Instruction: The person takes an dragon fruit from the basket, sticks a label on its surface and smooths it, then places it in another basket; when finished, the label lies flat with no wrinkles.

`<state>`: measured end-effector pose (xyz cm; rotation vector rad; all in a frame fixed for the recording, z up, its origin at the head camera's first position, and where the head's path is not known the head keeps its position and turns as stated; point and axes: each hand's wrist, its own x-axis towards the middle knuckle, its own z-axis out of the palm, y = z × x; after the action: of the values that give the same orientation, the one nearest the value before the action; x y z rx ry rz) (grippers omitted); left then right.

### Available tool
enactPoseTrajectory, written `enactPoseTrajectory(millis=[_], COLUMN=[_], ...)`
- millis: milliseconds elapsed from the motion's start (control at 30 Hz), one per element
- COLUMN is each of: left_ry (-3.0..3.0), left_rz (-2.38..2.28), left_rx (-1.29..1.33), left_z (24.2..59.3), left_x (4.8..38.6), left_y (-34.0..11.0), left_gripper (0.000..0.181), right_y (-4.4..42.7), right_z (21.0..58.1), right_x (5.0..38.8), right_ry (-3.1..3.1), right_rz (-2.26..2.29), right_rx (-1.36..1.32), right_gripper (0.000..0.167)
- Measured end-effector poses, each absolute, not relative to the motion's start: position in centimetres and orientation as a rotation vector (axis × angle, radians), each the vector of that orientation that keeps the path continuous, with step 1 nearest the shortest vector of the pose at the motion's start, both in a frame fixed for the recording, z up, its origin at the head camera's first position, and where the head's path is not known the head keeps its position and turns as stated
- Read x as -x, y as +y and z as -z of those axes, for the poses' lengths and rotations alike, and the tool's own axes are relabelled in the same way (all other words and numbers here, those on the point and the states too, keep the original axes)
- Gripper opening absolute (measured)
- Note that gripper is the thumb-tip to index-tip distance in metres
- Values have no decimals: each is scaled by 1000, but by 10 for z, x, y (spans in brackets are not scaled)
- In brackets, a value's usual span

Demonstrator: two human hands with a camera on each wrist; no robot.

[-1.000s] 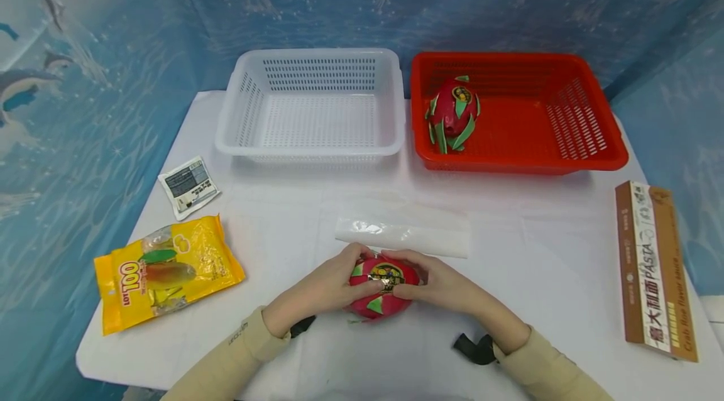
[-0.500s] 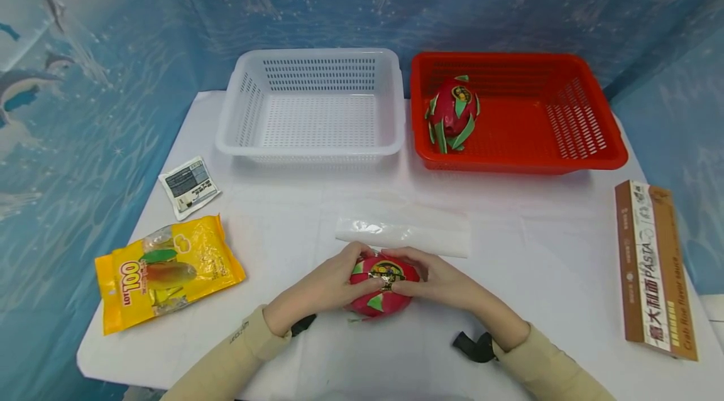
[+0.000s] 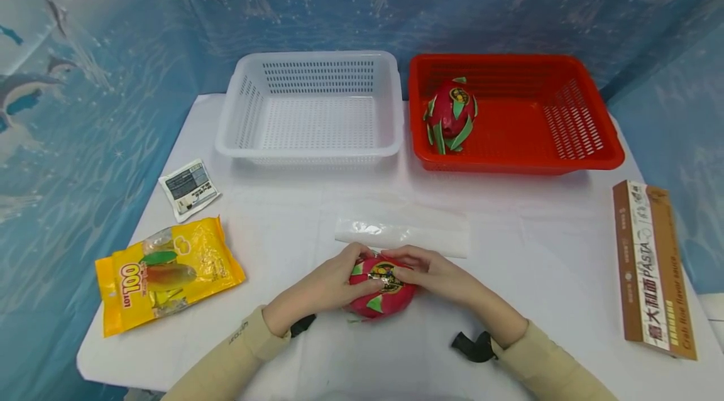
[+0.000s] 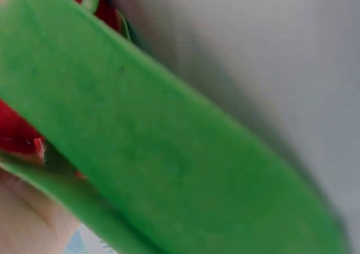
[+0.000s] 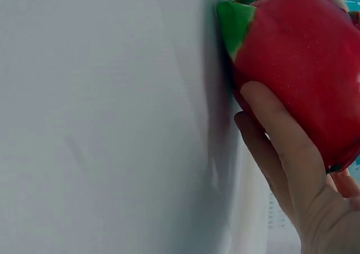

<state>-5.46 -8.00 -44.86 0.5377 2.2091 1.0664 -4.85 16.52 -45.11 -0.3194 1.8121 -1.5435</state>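
Note:
On the near middle of the table lies a red dragon fruit (image 3: 390, 305) with green scales and a dark-and-gold label (image 3: 386, 275) on top. My left hand (image 3: 336, 278) grips its left side, thumb laid across the label. From the right, my right hand (image 3: 444, 275) holds the fruit, its thumb at the label's right edge. A long green scale (image 4: 169, 141) covers most of the left wrist view and hides much of that hand. In the right wrist view, fingers (image 5: 287, 136) press against the fruit's smooth red skin. Whether the label is lifting, I cannot tell.
A clear plastic wrapper (image 3: 404, 231) lies just beyond the fruit. At the back stand a white basket (image 3: 319, 124) and a red basket (image 3: 520, 137) holding another dragon fruit (image 3: 450, 115). A yellow bag (image 3: 172, 272) and white packet (image 3: 189, 189) lie left; a pasta box (image 3: 655, 269) lies right.
My right thumb has moved slightly up and right over the label, and the right hand has tilted a little. My left hand and the dragon fruit stay nearly in place.

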Motion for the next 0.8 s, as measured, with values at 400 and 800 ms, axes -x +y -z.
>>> enactPoseTrajectory(millis=[400, 800], left_ry=[2216, 2252], left_rz=[-1068, -1013], left_rx=[-542, -605], left_z=[448, 451], left_x=[55, 55], left_y=[-81, -79], left_gripper=[60, 50], right_y=[155, 151], right_z=[442, 439], right_x=[49, 49], right_ry=[1878, 1851], right_rz=[1502, 1539], right_rx=[124, -37], right_gripper=[47, 48])
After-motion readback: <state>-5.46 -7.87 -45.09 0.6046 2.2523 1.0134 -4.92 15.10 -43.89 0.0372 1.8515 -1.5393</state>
